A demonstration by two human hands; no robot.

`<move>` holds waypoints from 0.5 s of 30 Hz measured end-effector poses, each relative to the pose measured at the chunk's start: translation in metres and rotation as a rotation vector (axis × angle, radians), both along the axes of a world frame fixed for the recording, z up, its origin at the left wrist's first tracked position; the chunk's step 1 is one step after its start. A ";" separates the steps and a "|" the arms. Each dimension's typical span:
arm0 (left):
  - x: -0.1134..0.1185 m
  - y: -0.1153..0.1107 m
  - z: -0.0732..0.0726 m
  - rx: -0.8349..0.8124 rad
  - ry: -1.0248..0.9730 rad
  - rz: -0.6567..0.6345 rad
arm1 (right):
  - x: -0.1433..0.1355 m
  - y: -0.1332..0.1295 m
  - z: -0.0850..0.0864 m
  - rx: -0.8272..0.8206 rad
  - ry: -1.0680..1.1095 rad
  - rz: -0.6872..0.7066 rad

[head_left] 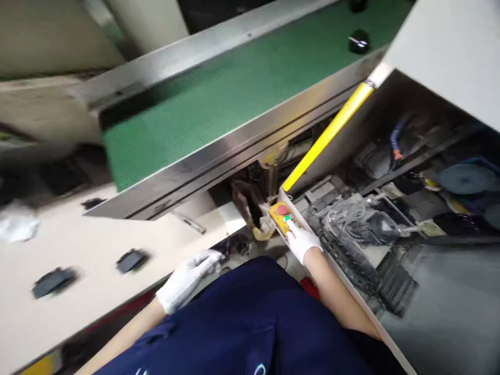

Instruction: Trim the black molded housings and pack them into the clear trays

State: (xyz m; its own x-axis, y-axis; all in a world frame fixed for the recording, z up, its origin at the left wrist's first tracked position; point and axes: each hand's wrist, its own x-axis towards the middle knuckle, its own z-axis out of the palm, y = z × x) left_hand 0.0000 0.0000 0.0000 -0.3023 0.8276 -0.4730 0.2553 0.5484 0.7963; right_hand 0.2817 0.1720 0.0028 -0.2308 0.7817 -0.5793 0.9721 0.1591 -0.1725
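My right hand (302, 242), in a white glove, reaches onto a yellow control box (277, 217). A fingertip touches the box at or beside its green button (287, 218), and a red knob (282, 209) sits just beyond. The other fingers are stretched over the box's near end and partly hidden. My left hand (191, 276), also white-gloved, hangs by the edge of the pale table (97, 271). Its fingers are loosely extended and slightly bent, and nothing shows in them. Dark flat parts (132, 260) lie on that table, blurred.
A green conveyor belt (234, 94) with a metal side rail crosses ahead, carrying a black part (358, 41) at its far end. A yellow bar (328, 138) slants up from the control box to a white panel (457, 52). Dusty machinery (355, 224) fills the right side.
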 end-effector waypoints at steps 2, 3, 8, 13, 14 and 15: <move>-0.030 -0.041 -0.001 0.003 0.042 0.115 | -0.015 0.000 -0.002 -0.005 -0.067 0.004; -0.045 -0.060 -0.002 0.001 0.072 0.173 | -0.022 0.001 -0.004 -0.007 -0.094 0.009; -0.119 -0.131 -0.012 -0.035 0.292 0.424 | -0.048 0.011 -0.014 0.041 -0.258 -0.092; -0.177 -0.124 -0.029 -0.158 0.397 0.347 | -0.063 0.006 -0.015 0.095 -0.279 -0.201; -0.182 -0.115 -0.032 -0.188 0.402 0.315 | -0.068 -0.002 -0.016 0.107 -0.257 -0.207; -0.186 -0.106 -0.034 -0.212 0.407 0.288 | -0.076 -0.013 -0.018 0.113 -0.222 -0.200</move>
